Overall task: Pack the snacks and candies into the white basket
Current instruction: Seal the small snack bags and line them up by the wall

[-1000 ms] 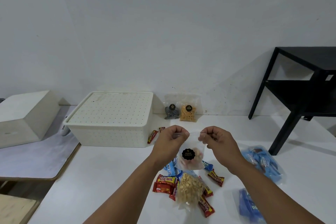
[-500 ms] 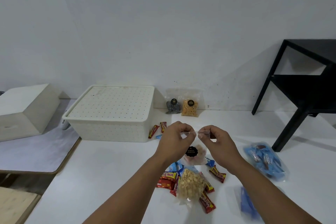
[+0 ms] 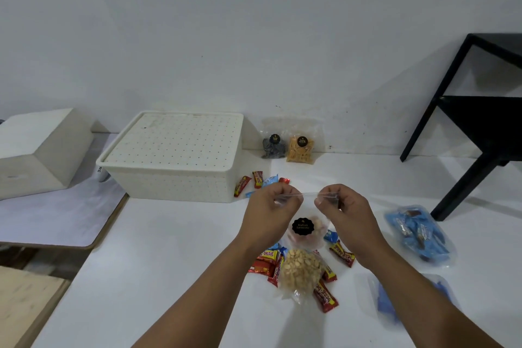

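My left hand (image 3: 271, 206) and my right hand (image 3: 343, 206) each pinch a top corner of a clear snack pouch (image 3: 306, 232) with a black round label, stretching its top edge flat above the table. Below it lie a clear bag of pale round crackers (image 3: 300, 271) and several red Beng-Beng bars (image 3: 265, 261). The white perforated basket (image 3: 175, 181) stands at the back left with its lid on. A few more candies (image 3: 255, 182) lie by its right side.
Two small snack pouches, one dark (image 3: 273, 145) and one orange (image 3: 300, 148), lean on the wall. Blue candy bags lie at right (image 3: 418, 234) and lower right (image 3: 387, 301). A black side table (image 3: 480, 127) stands at right, a white box (image 3: 36, 147) at left.
Both hands have lifted the labelled pouch away from me and pulled its top edge taut between them. My view has tipped down and left a little.
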